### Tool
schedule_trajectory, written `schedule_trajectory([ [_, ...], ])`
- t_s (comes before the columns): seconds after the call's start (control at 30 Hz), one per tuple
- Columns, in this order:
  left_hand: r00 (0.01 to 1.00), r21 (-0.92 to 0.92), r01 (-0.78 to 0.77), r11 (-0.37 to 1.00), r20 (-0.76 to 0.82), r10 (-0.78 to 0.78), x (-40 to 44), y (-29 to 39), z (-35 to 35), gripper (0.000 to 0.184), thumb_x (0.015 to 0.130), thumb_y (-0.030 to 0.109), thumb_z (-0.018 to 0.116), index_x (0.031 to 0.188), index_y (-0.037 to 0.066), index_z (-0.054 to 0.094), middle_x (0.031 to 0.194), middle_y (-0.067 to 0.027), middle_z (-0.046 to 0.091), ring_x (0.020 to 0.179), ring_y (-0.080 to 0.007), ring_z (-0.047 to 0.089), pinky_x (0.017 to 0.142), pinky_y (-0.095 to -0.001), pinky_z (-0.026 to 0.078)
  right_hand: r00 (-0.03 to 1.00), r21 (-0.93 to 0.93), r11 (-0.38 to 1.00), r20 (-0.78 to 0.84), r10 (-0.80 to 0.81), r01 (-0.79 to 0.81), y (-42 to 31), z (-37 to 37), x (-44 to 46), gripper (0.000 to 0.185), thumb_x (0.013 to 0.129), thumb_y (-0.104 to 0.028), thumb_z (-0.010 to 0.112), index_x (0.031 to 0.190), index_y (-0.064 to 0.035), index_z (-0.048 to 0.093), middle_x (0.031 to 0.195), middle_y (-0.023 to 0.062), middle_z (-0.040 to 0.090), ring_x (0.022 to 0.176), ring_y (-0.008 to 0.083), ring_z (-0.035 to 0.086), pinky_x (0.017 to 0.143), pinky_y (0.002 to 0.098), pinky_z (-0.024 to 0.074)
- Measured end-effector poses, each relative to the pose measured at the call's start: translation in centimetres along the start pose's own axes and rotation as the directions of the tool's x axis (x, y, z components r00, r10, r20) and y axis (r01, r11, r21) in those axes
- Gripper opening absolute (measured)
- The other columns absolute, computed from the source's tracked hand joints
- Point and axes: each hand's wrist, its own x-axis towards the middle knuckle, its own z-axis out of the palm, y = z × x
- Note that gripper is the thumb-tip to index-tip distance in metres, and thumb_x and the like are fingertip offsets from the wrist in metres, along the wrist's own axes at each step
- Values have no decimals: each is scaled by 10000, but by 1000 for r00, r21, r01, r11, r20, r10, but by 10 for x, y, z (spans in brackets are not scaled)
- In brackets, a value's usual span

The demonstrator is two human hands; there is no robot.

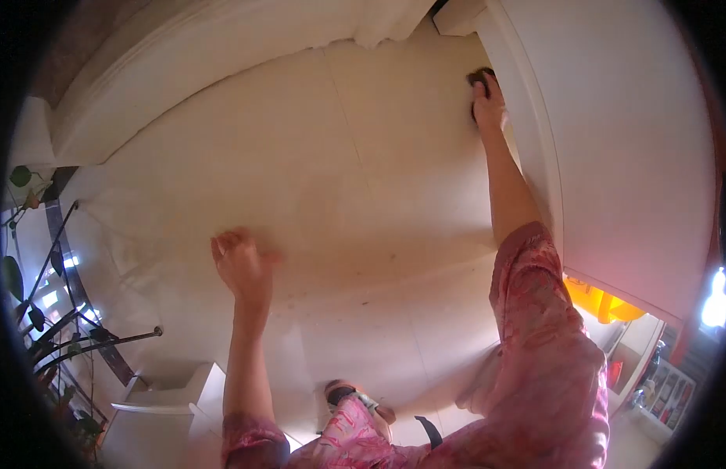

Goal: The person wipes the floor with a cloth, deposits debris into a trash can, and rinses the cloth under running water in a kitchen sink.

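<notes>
My right hand [489,109] is stretched far forward, closed around a small dark object [482,76] beside the base of the white cabinet [621,133]. Fingers cover most of that object, so its kind does not show. To the left, my left hand [246,268] is over the pale floor [316,180] with nothing in it. Its thumb sticks out to the side and the fingertips are slightly blurred. Whether this hand touches the floor I cannot tell. A few small dark specks [364,302] lie on the floor between my arms.
White moulded furniture [222,47] borders the floor at the far side. A leafy plant on dark metal legs [105,341] stands at left, near a small white stool-like piece [171,399]. Something yellow [601,301] and a rack of items [668,395] are at right.
</notes>
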Motion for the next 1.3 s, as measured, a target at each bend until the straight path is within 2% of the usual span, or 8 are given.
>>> schedule_trajectory([
  [0.13, 996, 79, 20, 997, 81, -27, 0, 2, 1, 457, 546, 171, 745, 918, -41, 588, 850, -190, 595, 890, -343, 541, 894, -434, 398, 758, 72, 776, 175, -628, 626, 6, 4, -54, 331, 779, -11, 618, 1094, -114, 634, 1129, 94, 579, 1132, 257, 475, 951, 367, 406],
  [0.33, 999, 251, 28, 967, -31, -20, -14, 4, 9, 572, 576, 226, 764, 1051, -6, 545, 1025, -167, 568, 969, -300, 531, 927, -472, 388, 496, 444, 681, 469, -731, 582, -45, -78, -255, 268, 747, 38, 533, 979, -50, 634, 1038, 113, 602, 1049, 324, 536, 945, 458, 400],
  [0.43, 993, 185, -12, 983, -113, 33, -24, 1, 7, 634, 587, 241, 763, 1128, 14, 522, 1081, -159, 554, 1017, -294, 527, 936, -489, 379, 522, 380, 741, 535, -664, 553, -35, -99, -263, 258, 749, 49, 526, 975, -35, 620, 1058, 128, 587, 1066, 331, 513, 937, 446, 398],
  [0.6, 998, 241, -8, 970, -54, 22, -19, -4, 13, 609, 594, 241, 758, 1116, 16, 539, 1043, -153, 574, 1039, -302, 529, 935, -511, 374, 875, -83, 877, -70, -479, 473, 6, -87, -161, 219, 769, 30, 578, 975, -33, 620, 944, 129, 608, 880, 304, 569, 782, 364, 452],
  [0.67, 995, 257, -34, 966, -78, 56, -17, -9, 17, 599, 592, 241, 757, 1105, 16, 545, 1026, -150, 580, 1029, -303, 534, 930, -512, 378, 992, 204, 977, -97, 83, -62, 32, -67, -122, 243, 753, 28, 585, 981, -41, 628, 958, 125, 612, 899, 308, 578, 806, 372, 453],
  [0.77, 996, 199, -43, 979, -64, 57, -16, -13, 21, 588, 579, 240, 765, 1083, 17, 562, 1018, -153, 591, 1000, -300, 547, 908, -496, 394, 917, 39, 924, -143, -373, 381, 34, -69, -133, 240, 753, 11, 585, 980, -46, 638, 977, 129, 615, 937, 308, 582, 827, 385, 452],
  [0.97, 962, 178, 92, 980, 238, -134, -8, 1, 3, 571, 596, 243, 756, 1079, 4, 567, 1058, -154, 593, 1003, -296, 547, 877, -465, 398, 775, 296, 813, 262, -575, 502, 4, -114, -306, 239, 707, 53, 561, 910, -36, 649, 1011, 137, 619, 975, 330, 557, 845, 417, 445],
  [1.3, 997, 88, 48, 995, 51, -53, -16, -25, 38, 731, 701, 319, 713, 1277, -24, 421, 1301, -214, 443, 1236, -344, 383, 964, -490, 328, 969, -11, 976, -116, -218, 218, 0, -125, -192, 215, 770, 7, 584, 974, -39, 634, 1014, 130, 613, 917, 310, 577, 822, 369, 447],
])
